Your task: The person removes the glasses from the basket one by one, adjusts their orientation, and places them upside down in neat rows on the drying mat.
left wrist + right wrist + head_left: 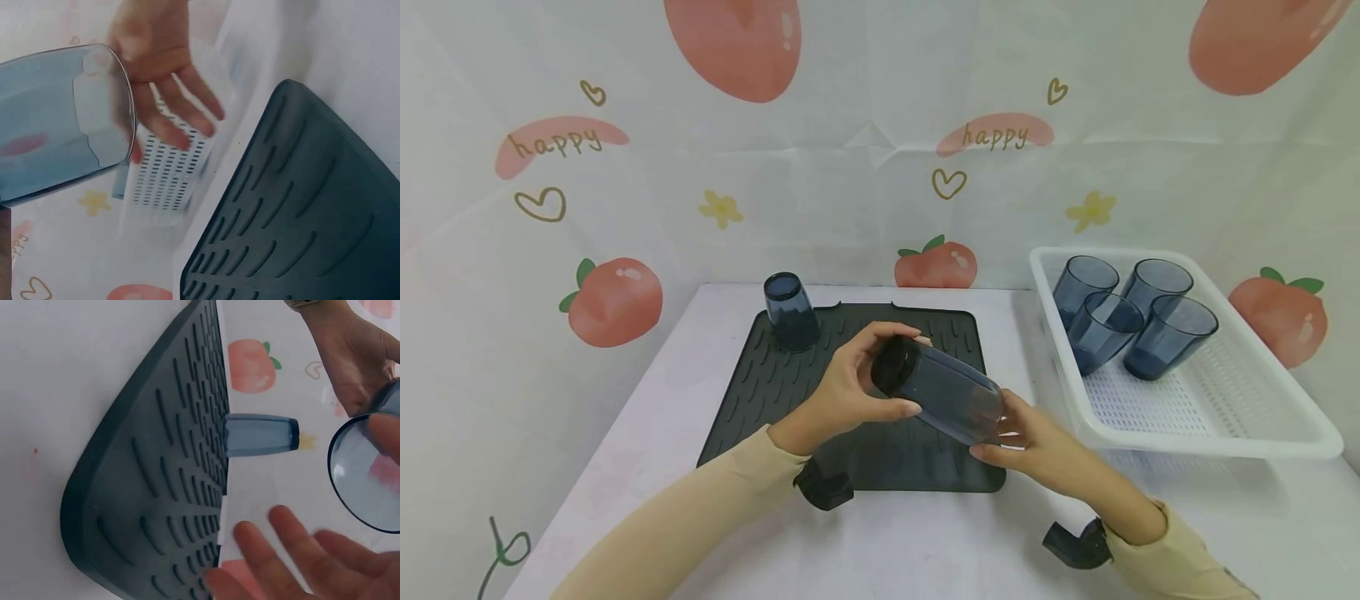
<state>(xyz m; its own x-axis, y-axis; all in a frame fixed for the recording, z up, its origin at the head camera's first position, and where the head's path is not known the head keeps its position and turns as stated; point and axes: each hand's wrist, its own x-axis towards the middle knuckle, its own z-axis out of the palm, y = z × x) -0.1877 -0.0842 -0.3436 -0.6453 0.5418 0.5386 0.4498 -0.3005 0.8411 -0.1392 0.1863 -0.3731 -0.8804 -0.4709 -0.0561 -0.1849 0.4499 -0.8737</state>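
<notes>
A blue-tinted drinking glass [955,396] is held tilted above the dark drying mat [748,408], its base up to the left and its mouth down to the right. My left hand [850,379] grips it around the base end. At the mouth is my right hand [1041,446]; in the left wrist view the fingers of that hand [165,81] are spread and extended beside the rim. The right wrist view shows the glass's round rim [333,465] close to the thumb. Another blue glass [792,317] stands upside down on the mat's far left corner.
On the right, a white perforated basket [1217,448] holds several blue glasses [1172,337], mouths up and leaning. Mat and basket rest on a white table [647,483]. Behind hangs a printed cloth [820,192] with peaches and flowers.
</notes>
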